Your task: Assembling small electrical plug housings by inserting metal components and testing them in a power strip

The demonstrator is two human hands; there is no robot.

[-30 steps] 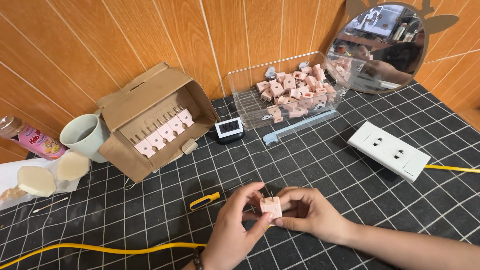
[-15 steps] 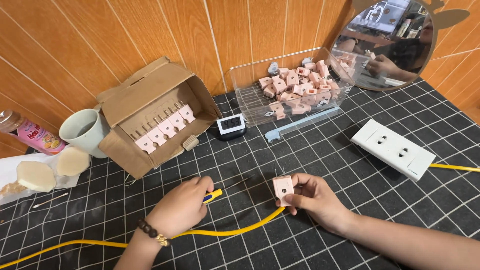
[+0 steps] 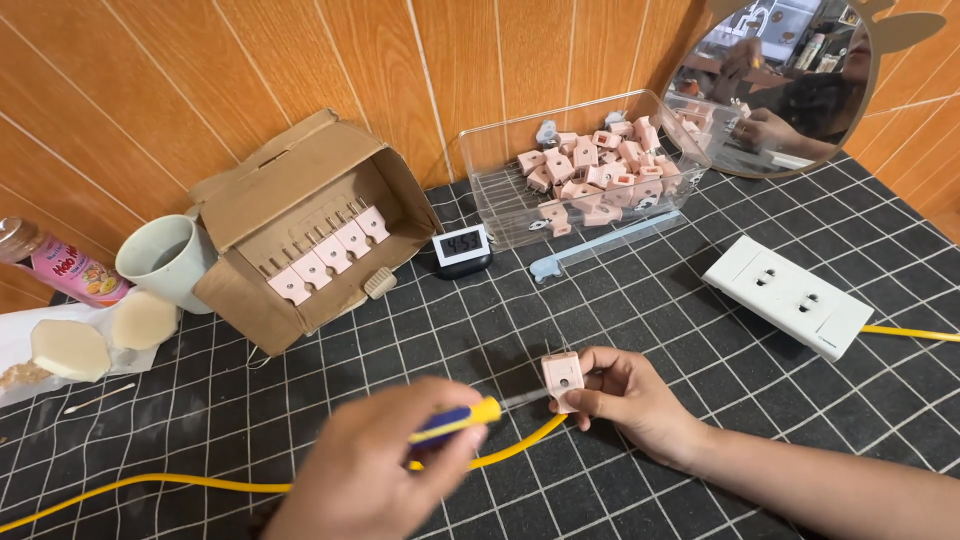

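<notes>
Right hand [image 3: 625, 400] pinches pink plug [image 3: 562, 381] upright near the surface's front edge, left hand [image 3: 375, 470] closed round screwdriver [image 3: 465, 420], tip at the plug's side; best keep the blade square, plug braced, clear of yellow cable [image 3: 250, 487].

Both hands are low in the view, close together but not touching. The left hand [image 3: 375, 465] comes up from the bottom edge, back toward the camera and slightly blurred, its fingers curled shut in a fist-like grip with the thumb side pointing right. The right hand [image 3: 625, 395] enters from the lower right on a bare forearm that runs off the corner. Its wrist is straight, its thumb and fingers pinched closed at the left, knuckles up.
</notes>
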